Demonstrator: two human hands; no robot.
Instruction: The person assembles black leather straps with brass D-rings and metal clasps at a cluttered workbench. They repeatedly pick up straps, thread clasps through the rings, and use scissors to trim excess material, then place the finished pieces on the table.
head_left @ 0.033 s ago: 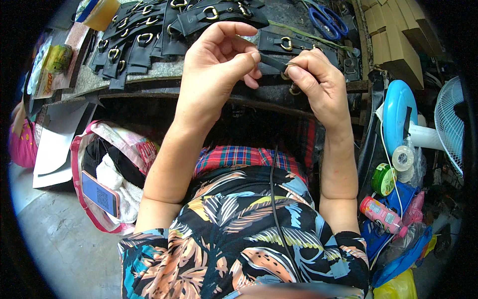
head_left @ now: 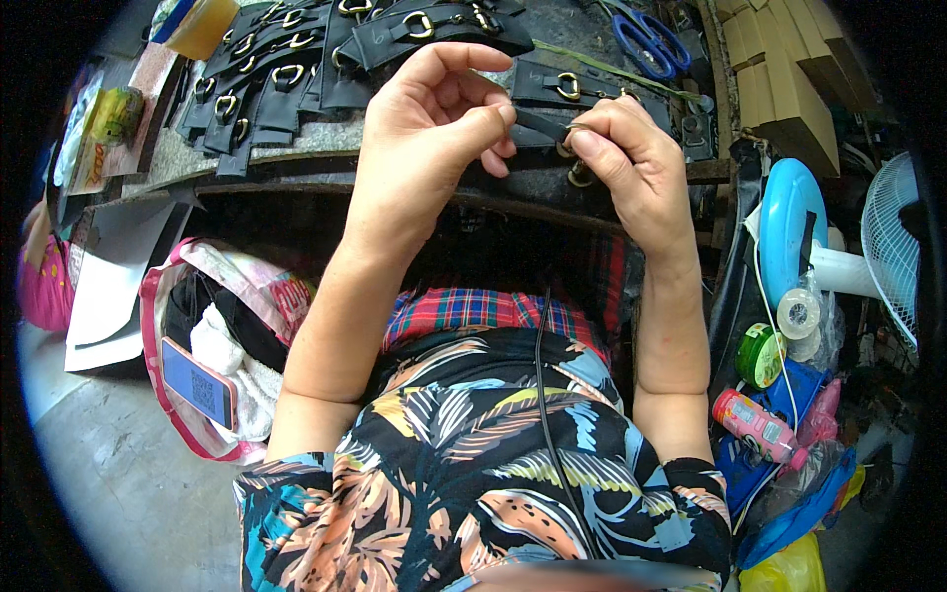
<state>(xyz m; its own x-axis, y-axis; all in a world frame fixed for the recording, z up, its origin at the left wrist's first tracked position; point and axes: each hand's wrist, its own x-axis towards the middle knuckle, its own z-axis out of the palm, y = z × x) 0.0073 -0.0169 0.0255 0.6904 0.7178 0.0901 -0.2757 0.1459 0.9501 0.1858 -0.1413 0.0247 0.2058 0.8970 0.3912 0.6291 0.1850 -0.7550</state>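
My left hand (head_left: 424,138) pinches a narrow black strap (head_left: 541,123) between thumb and forefinger just above the workbench edge. My right hand (head_left: 631,173) grips the strap's other end, where a brass ring (head_left: 580,176) shows under the fingers. The two hands almost touch. Behind them, several finished black straps with brass D-rings (head_left: 286,74) lie in overlapping rows on the workbench (head_left: 296,138). One more black strap piece with a ring (head_left: 567,87) lies right behind my hands.
Blue-handled scissors (head_left: 646,39) and cardboard boxes (head_left: 779,79) sit at the back right. A blue-and-white fan (head_left: 868,257), tape rolls (head_left: 799,314) and a pink bottle (head_left: 755,424) crowd the right. A pink bag (head_left: 256,286) holding a phone (head_left: 197,383) stands lower left.
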